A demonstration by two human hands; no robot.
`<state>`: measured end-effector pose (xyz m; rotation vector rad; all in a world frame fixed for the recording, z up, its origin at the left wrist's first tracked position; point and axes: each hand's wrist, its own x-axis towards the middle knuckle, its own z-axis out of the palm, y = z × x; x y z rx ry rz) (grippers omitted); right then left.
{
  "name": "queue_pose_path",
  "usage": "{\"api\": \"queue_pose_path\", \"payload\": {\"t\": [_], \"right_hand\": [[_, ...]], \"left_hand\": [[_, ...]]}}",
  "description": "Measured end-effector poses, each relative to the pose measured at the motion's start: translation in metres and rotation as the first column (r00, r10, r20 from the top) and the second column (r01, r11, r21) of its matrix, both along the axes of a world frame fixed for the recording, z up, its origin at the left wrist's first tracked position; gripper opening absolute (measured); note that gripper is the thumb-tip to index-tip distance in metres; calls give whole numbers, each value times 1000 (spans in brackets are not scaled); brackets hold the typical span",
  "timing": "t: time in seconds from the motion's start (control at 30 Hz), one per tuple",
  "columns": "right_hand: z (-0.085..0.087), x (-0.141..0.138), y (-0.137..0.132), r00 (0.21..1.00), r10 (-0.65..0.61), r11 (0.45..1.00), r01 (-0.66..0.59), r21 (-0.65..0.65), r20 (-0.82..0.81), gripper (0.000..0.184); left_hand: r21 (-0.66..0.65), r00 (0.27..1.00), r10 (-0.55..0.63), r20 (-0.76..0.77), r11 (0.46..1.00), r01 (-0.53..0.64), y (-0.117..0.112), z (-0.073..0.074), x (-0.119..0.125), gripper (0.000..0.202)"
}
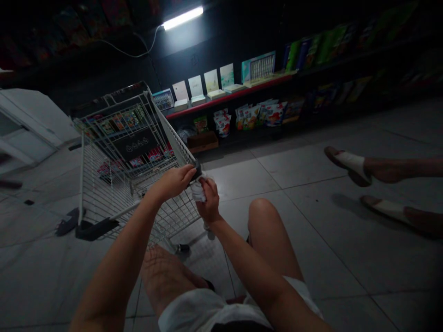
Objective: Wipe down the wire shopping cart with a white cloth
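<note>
A wire shopping cart stands in front of me, slightly to the left. My left hand is closed on the dark plastic corner piece of its near right rim. Just right of that corner, my right hand pinches a crumpled white cloth or wipe against the side of the cart. Fingers partly hide the cloth, so its exact contact with the wires is unclear. A dark panel with pale round marks is fixed inside the cart.
A shelf with a red edge carries upright boxes under a tube light. Snack bags and a cardboard tray sit below. Another person's feet in light shoes are at right on the tiled floor.
</note>
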<state>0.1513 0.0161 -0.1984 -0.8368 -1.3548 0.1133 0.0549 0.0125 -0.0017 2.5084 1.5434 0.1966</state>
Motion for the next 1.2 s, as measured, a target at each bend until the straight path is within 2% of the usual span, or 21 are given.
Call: {"api": "queue_pose_path", "payload": {"t": [0.1,0.17,0.23,0.33,0.43,0.5,0.57,0.67,0.73,0.8,0.87,0.97,1.03,1.07,1.13,1.2], "right_hand": [[-36,-9,-4,999,4,999,-3,-35,40,42],[-45,-6,-6,1000,9,998,-7,-59,30,41],[-39,2,-7,999,31,997,-29,-71,20,37],[-9,18,-3,999,32,996,-34,-78,-23,34],[20,23,5,994,-30,999,26,-33,-104,42],[25,14,8,994,-27,1000,27,-5,-103,50],[15,-1,6,996,-36,999,35,-14,-82,55],[-19,-21,-7,998,-67,995,66,-70,-5,62],[-42,-26,-18,994,-3,994,14,-108,106,67],[-54,-22,-28,978,92,987,-64,-150,187,68],[-49,-15,-34,973,140,980,-110,-164,183,61],[-19,-6,-35,986,135,985,-123,-120,93,47],[-1,-4,-30,985,145,987,-137,-84,93,48],[2,-4,-26,982,147,987,-137,-85,119,50],[-5,-4,-20,970,148,981,-119,-155,192,49],[-30,-4,-18,951,185,949,-108,-295,249,46]], "left_hand": [[8,1000,11,-26,1000,-11,3,-1,2,37],[10,999,16,-30,1000,-16,4,-1,2,37],[19,1000,15,-25,1000,-15,4,-2,2,38],[26,1000,6,-23,1000,-6,4,-3,1,39],[49,999,6,-49,999,-4,4,-3,1,40],[76,997,10,-73,997,-4,5,-3,2,40],[88,996,13,-83,996,-6,6,-4,2,40],[88,996,12,-85,996,-4,8,-5,2,41],[94,996,3,-88,996,5,9,-6,2,41],[94,996,0,-86,996,8,8,-5,1,41],[87,997,7,-82,996,0,7,-5,1,41],[91,997,12,-81,996,-5,6,-4,2,40],[105,996,9,-89,994,1,6,-4,2,40],[113,995,7,-95,994,4,6,-4,1,40],[120,994,10,-108,993,3,7,-5,1,41],[115,993,17,-114,993,-4,7,-5,1,42]]}}
